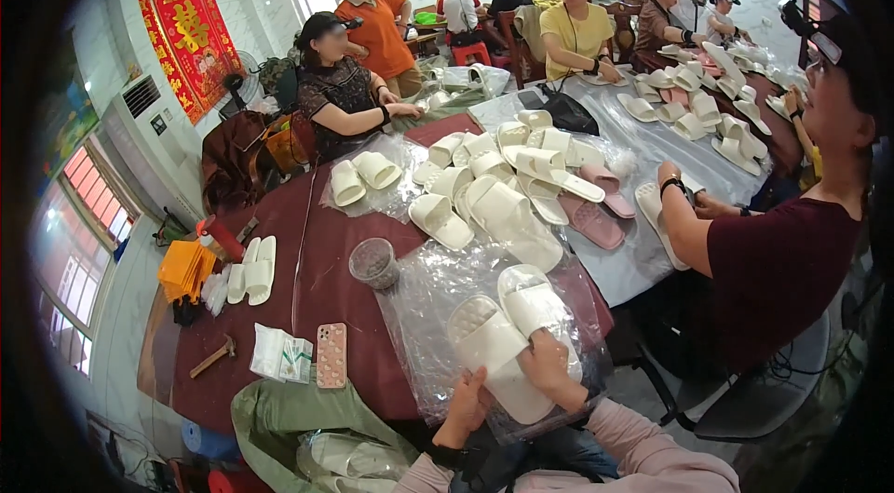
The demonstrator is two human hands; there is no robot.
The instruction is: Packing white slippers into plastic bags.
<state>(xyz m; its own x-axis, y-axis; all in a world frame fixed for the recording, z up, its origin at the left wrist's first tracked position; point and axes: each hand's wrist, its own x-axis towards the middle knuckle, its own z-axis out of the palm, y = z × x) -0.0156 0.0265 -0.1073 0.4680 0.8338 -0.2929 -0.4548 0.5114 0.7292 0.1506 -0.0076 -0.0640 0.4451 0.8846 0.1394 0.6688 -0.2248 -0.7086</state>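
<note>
Two white slippers with quilted straps lie side by side over a clear plastic bag (410, 307) at the table's near edge. My right hand (551, 370) grips the left slipper (484, 339) at its strap, its fingers between the pair. The right slipper (538, 305) lies partly behind that hand. My left hand (468, 400) is closed in a pinch at the left slipper's lower left side, at the bag's edge. Whether it holds only the plastic film or the sole too is hard to tell. Beyond my hands lies a heap of white slippers (498, 167).
Around me on the dark red table (326, 232) are a round tub (373, 263), a phone (331, 355), a hammer (213, 356) and orange packets (184, 270). Pink slippers (592, 219) lie beyond. A person in maroon (782, 251) sits close on my right. A green sack (307, 409) hangs below.
</note>
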